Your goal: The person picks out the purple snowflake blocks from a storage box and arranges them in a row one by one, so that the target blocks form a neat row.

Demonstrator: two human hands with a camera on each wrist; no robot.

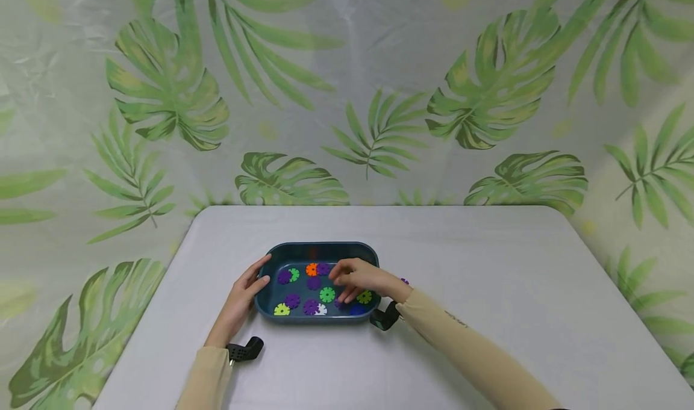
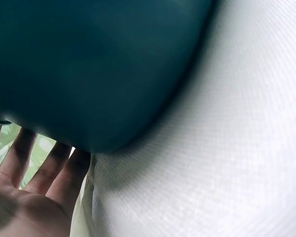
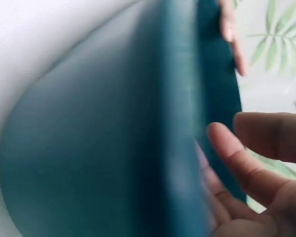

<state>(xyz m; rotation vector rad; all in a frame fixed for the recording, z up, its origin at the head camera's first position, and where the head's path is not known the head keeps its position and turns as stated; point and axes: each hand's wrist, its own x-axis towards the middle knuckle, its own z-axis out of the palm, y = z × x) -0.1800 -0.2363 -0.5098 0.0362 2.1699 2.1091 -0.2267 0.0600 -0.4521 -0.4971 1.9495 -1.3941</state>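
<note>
Resting against the left end of the teal tray (image 1: 325, 248), left hand (image 1: 241, 298), fingers (image 1: 259, 271) straight and loosely together, tips at the rim, thumb along the outer wall. Seen likewise from the left wrist view: palm (image 2: 19, 207) open, 3 fingers (image 2: 52, 165) laid straight up against the dark teal wall (image 2: 89, 69), nothing pinched or curled round.

Hovering over the right half of the tray, right hand (image 1: 362, 279), fingers (image 1: 340, 270) relaxed and slightly spread, pointing toward the tray's middle. Impossible to tell from the head view whether any fingertip touches a piece beneath. From the right wrist view, fingers (image 3: 237, 158) gently bent above the tray's edge (image 3: 177, 123), holding nothing visible.

Sitting near the middle of the white table (image 1: 488, 289), toward the person, the tray: rectangular, rounded corners, shallow. Lying flat inside, scattered notched plastic discs: several purple discs (image 1: 311, 306), 4 green discs (image 1: 327, 294), 1 orange disc (image 1: 311, 270), 1 yellow-green disc (image 1: 281, 309), 1 white disc (image 1: 321, 309). Partly hidden under the right hand, a blue piece (image 1: 356, 309). Peeking out just beyond the right wrist, outside the tray, 1 more purple piece (image 1: 403, 281).

Behind the table, a leaf-printed backdrop (image 1: 347, 97).
</note>
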